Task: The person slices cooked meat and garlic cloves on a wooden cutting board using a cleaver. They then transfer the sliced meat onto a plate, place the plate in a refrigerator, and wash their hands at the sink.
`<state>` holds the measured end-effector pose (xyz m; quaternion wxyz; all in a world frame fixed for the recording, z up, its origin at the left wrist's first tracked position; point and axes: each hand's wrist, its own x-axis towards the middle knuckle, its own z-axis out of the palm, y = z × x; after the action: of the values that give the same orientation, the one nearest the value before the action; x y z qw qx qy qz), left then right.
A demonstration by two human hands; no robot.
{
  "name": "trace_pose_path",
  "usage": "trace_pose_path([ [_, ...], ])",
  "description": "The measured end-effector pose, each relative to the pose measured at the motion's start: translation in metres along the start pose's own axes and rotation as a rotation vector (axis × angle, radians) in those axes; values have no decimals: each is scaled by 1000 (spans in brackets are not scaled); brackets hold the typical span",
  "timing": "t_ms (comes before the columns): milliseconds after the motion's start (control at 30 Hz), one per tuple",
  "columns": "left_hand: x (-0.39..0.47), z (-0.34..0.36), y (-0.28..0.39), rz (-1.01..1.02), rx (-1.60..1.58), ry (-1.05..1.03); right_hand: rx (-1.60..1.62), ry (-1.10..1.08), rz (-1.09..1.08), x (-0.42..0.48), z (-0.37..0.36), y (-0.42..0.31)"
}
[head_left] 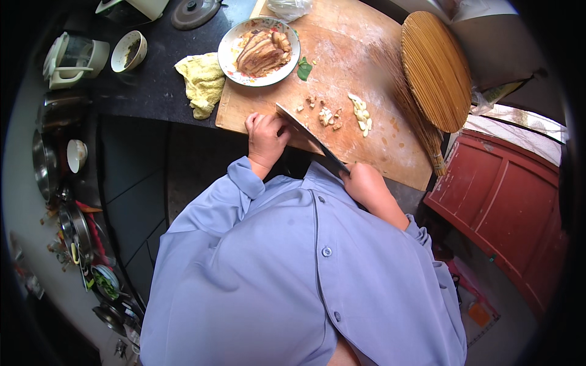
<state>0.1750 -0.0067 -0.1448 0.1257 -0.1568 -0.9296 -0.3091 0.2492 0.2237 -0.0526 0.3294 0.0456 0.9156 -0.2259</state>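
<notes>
My right hand (365, 184) grips the handle of a broad kitchen knife (306, 132). Its blade slants up and left across the front of a wooden cutting board (261, 101). Against the left side of the blade, my left hand (268, 138) rests on the board with curled fingers; whatever may be under them is hidden. Small diced pieces (327, 117), pale and brown, lie just beyond the blade. To their right is a pile of peeled garlic cloves (360, 114). A floral-rimmed plate (224, 50) holds slabs of layered meat (261, 54) at the board's far left.
A yellow cloth (201, 84) lies by the board's left edge. Beside the green leaf (304, 69), the board is dusted white. A straw whisk broom (414, 112) and a round slatted lid (437, 71) border the right. A bowl (129, 51) and blender jug (73, 59) stand left.
</notes>
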Motion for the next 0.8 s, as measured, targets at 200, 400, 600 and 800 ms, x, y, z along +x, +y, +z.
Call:
trace_pose_path([
  [200,6,-3,9,27,31,-39,164,35,-21,12,10,14],
  [400,21,4,16,63,-32,7,377,149,-60,3,13,31],
  [600,40,4,20,-38,-53,-45,366,278,-86,-10,12,38],
  [800,76,-33,2,76,56,147,269,217,-68,-12,14,34],
])
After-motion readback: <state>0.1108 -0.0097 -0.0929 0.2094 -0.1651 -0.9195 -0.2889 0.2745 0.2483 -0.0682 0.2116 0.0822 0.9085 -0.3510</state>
